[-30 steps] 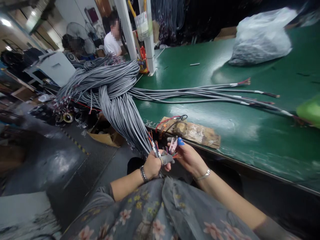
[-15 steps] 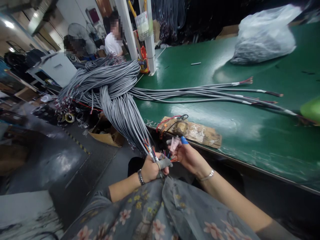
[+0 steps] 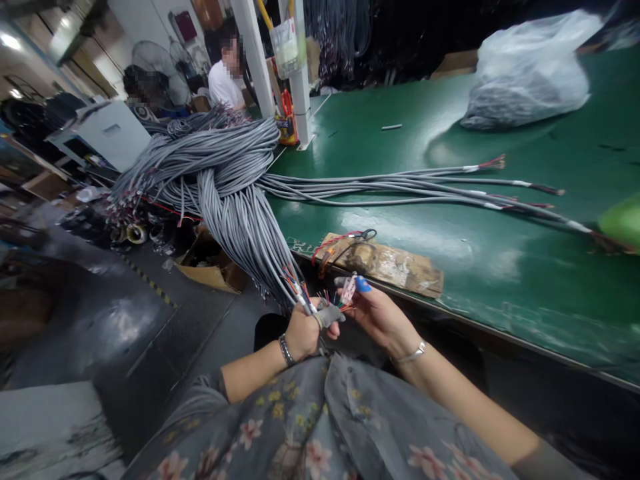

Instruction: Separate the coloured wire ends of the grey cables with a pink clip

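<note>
Clock positions are read from the centre of the view. The green bench [image 3: 350,143] extends from 12 to 4 o'clock. The grey cable bundle [image 3: 240,210] is at 10 o'clock, heaped over the bench's near corner, with a thick section hanging down toward 7 o'clock. The translucent plastic bag [image 3: 527,80] stands on the bench at 2 o'clock. The wooden board [image 3: 395,268] lies along the near bench edge, between 3 and 4 o'clock, just beyond the right hand [image 3: 383,320]. The right hand is partly closed: its blue-covered thumb and grey-covered forefinger pinch the pale pink piece [image 3: 349,290] at 5 o'clock. The left hand [image 3: 305,330], at 6 o'clock, is curled closed around the white-sleeved cable ends [image 3: 304,299]. Thin coloured wires [image 3: 346,307] project past its grey-covered thumb, just below the pale pink piece; contact between them cannot be determined
</note>
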A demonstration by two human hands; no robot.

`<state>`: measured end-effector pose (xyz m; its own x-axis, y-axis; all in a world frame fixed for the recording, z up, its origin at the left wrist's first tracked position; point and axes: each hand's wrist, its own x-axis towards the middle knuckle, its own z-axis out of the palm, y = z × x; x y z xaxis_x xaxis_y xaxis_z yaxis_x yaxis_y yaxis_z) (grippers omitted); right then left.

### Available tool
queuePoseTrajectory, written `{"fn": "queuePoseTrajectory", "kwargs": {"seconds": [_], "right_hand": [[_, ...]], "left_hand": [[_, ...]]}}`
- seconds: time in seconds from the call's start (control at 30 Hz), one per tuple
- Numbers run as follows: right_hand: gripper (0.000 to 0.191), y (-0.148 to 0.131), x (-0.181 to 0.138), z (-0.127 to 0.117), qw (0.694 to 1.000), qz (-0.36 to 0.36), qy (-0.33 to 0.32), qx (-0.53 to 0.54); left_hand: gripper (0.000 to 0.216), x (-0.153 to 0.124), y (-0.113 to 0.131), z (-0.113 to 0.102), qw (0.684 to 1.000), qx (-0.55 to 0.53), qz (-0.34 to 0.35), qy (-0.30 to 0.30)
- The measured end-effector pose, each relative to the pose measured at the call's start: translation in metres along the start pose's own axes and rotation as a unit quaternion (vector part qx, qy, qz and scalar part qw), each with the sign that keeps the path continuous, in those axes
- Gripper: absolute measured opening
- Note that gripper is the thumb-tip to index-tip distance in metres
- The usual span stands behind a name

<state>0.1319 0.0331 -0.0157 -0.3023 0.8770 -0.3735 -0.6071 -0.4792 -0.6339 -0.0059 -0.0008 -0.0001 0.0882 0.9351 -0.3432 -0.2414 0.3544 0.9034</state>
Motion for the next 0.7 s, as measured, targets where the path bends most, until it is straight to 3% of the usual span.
{"fn": "queuePoseTrajectory", "kwargs": {"seconds": [0.27, 0.47, 0.7], "right_hand": [[0.036, 0.005, 0.003, -0.001, 1.0, -0.027, -0.015, 0.001], [0.045, 0.005, -0.002, -0.002, 0.999, 0.02, -0.043, 0.002], [0.044, 0.003, -0.016, -0.008, 0.986, 0.053, -0.093, -0.125]], "left_hand": [[0.039, 0.003, -0.005, -0.003, 0.999, 0.035, 0.004, -0.025], [0.041, -0.002, -0.006, -0.008, 0.998, 0.057, 0.004, -0.03], [0.046, -0.014, 0.003, -0.013, 0.991, 0.129, 0.01, -0.043]]}}
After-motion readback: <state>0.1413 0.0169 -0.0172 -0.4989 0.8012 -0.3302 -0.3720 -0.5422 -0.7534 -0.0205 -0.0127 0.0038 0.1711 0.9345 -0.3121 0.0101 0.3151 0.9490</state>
